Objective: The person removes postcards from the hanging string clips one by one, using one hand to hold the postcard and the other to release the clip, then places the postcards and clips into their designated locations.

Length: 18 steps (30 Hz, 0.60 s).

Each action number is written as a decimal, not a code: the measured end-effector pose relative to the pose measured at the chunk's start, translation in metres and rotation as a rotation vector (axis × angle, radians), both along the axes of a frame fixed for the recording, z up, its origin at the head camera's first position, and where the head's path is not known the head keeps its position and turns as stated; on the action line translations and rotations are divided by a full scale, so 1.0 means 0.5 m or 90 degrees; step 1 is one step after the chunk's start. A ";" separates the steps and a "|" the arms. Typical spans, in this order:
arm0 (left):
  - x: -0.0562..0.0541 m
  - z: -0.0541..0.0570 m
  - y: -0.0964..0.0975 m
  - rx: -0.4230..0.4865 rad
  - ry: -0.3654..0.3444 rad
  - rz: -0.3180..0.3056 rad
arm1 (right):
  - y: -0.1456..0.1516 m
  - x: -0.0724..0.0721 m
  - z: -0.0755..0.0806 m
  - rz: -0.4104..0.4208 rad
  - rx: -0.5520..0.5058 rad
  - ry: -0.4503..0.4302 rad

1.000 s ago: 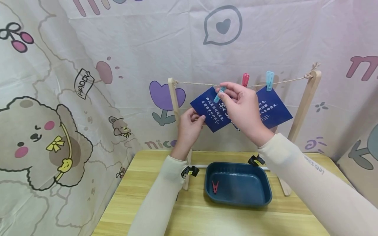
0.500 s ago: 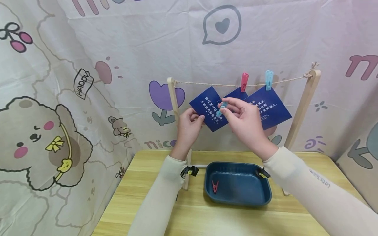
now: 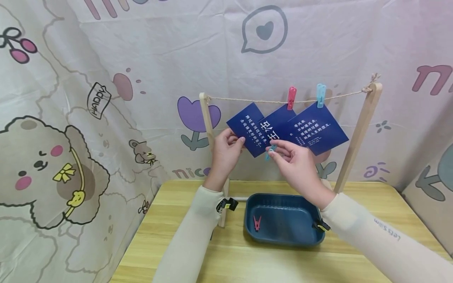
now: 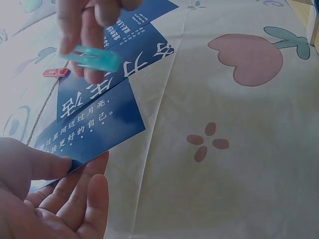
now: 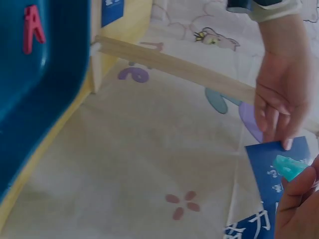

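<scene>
My left hand [image 3: 228, 151] pinches the left corner of a dark blue printed card [image 3: 249, 133], thumb on its front. The card's top corner reaches up to the twine [image 3: 233, 100]. Between thumb and fingers, my right hand [image 3: 299, 165] pinches a light blue clothespin [image 4: 97, 59], in front of the cards' lower edges in the head view. A second blue card [image 3: 277, 116] hangs from a red clothespin [image 3: 291, 98], its left part beside and behind the held card. Further right, a third card [image 3: 325, 129] hangs from another light blue clothespin [image 3: 321, 95] and overlaps the second.
Two wooden posts [image 3: 361, 133] carry the twine. On the wooden table [image 3: 262, 267] between them stands a dark blue tray [image 3: 283, 243] with one red clothespin [image 3: 257, 223] inside. A blue printed piece [image 5: 112, 11] shows past the post's foot. Patterned cloth [image 3: 159, 59] hangs behind.
My right hand has moved down from near the twine, carrying the light blue clothespin, uncovering the middle and right cards. My left hand and its card have stayed nearly still.
</scene>
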State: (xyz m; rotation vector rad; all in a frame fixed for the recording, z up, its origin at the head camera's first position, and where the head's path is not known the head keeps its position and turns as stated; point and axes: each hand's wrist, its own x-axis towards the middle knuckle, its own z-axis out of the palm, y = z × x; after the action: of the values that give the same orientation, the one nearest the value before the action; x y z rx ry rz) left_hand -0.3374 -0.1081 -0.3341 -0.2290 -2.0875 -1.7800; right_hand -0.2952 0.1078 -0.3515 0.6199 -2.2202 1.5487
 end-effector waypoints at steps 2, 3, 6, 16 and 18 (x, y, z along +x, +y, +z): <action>0.001 0.001 0.001 0.000 0.000 0.001 | 0.001 0.002 -0.013 -0.002 0.007 -0.006; 0.001 0.001 0.001 0.001 0.001 0.001 | 0.002 0.003 -0.020 -0.001 0.008 -0.013; 0.003 0.002 0.002 0.000 0.003 0.001 | 0.002 0.007 -0.043 -0.003 0.010 -0.041; 0.005 0.002 0.001 0.001 0.006 0.001 | 0.001 0.006 -0.127 -0.016 0.064 -0.102; 0.006 0.002 0.001 -0.001 0.007 0.000 | 0.002 0.007 -0.138 -0.014 0.073 -0.121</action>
State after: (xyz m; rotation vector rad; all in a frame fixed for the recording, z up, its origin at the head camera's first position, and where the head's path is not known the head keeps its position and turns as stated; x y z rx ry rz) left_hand -0.3344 -0.1078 -0.3331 -0.2388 -2.0813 -1.7734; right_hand -0.2919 0.1086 -0.4202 0.4960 -2.4607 1.5348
